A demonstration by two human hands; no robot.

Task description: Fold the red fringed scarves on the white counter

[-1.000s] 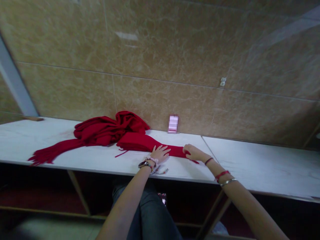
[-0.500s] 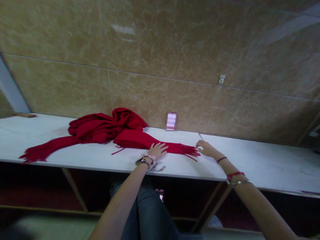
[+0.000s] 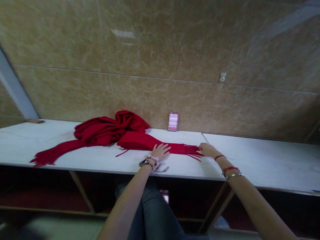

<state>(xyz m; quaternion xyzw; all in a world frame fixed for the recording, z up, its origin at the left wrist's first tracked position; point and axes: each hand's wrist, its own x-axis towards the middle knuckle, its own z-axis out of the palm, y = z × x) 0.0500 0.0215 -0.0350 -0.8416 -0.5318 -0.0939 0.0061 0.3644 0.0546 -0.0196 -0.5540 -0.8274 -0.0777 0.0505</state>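
A folded red scarf [image 3: 147, 143] lies stretched across the white table [image 3: 112, 160], its fringe pointing right. My left hand [image 3: 160, 151] lies flat on the scarf's middle, fingers spread. My right hand [image 3: 207, 150] rests at the fringe end [image 3: 193, 151], fingers low on the table and touching the tassels. Whether they pinch the fringe I cannot make out. Behind the scarf, a heap of more red scarves [image 3: 110, 130] sits against the wall, with one fringed end [image 3: 43, 158] trailing left.
A small blurred card [image 3: 173, 122] stands against the tan marble wall [image 3: 175, 66]. A seam [image 3: 206, 138] splits the table into two boards. A grey post [image 3: 15, 90] slants at far left. My knees [image 3: 152, 213] are under the table's front edge.
My right hand slid right along the scarf, from its middle out to the fringe, which now lies uncovered. My left hand stayed pressed on the scarf.
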